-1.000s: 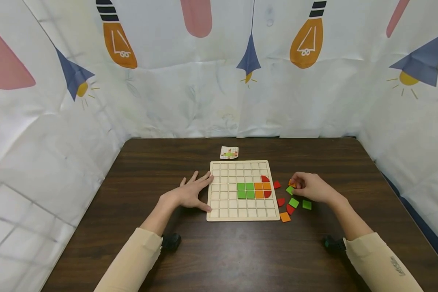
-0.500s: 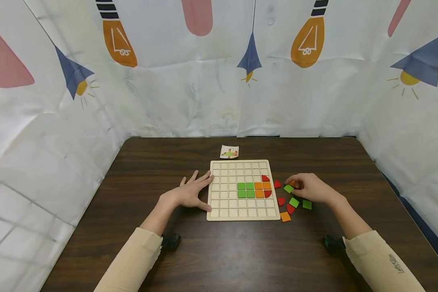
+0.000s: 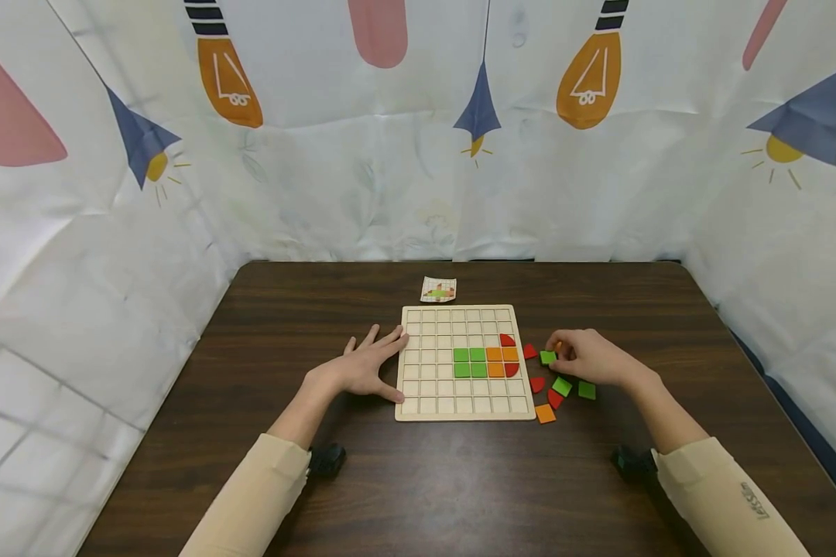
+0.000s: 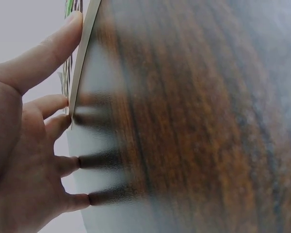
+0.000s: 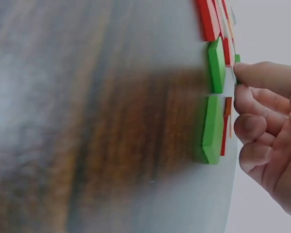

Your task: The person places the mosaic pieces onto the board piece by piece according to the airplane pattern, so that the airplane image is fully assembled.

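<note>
My left hand (image 3: 362,370) is spread at the left edge of a pale wooden grid board (image 3: 425,387), its thumb and a fingertip touching the rim. Green, orange and red tiles fill cells on the board's right half. Right of the board, my right hand (image 3: 592,358) pinches a green square tile (image 3: 547,358) between thumb and index finger. An orange tile (image 3: 560,347) is partly hidden behind those fingers. In the right wrist view the other fingers are curled, and only a sliver of the pinched tile shows by the thumb.
Loose tiles lie right of the board: green squares (image 3: 587,390), red rounded pieces (image 3: 537,384) and an orange square (image 3: 546,414). A small picture card (image 3: 439,290) lies beyond the board. White printed cloth (image 3: 390,193) surrounds the dark wooden table (image 3: 446,480).
The green square under my right fingers has shifted slightly left and turned straighter. My right fingers have moved slightly left with it. The left hand stays at the board's edge.
</note>
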Tool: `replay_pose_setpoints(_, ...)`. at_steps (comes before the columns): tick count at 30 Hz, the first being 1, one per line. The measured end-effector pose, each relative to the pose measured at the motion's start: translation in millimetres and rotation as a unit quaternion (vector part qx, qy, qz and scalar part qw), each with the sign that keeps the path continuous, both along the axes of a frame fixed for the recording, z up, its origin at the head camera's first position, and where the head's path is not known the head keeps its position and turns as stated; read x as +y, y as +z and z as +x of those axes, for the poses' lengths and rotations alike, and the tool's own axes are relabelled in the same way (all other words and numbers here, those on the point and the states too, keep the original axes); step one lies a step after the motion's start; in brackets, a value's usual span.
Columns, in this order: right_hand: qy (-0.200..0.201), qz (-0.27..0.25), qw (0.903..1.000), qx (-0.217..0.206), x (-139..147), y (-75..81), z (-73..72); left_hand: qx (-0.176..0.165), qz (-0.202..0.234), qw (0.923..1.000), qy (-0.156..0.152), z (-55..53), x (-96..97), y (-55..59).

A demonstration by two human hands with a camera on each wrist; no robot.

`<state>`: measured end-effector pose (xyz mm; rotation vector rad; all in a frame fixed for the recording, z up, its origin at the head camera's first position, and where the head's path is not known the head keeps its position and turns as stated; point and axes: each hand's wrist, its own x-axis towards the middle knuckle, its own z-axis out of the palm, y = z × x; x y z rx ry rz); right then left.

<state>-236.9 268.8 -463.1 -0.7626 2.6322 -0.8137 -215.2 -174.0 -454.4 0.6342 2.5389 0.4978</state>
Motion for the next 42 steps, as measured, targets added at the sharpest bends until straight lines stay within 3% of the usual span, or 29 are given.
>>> replay_pose_setpoints(15, -0.005, -0.054, 0.9978, -0.039, -31, 10.3, 1.4, 0.001, 0.012, 0.9999, 0.006, 0.7, -1.6, -3.0)
replay_pose_setpoints(31, 0.015, -0.086, 0.9962, 0.004, -76, -0.7, -2.6, 0.004, 0.019, 0.9998, 0.001, 0.9, -2.4, -4.0)
replay_pose_setpoints(42, 0.026, -0.096, 0.9949, 0.013, -100, 5.0, -3.3, 0.008, 0.009, 0.9999, 0.003, -0.3, -3.2, -3.3)
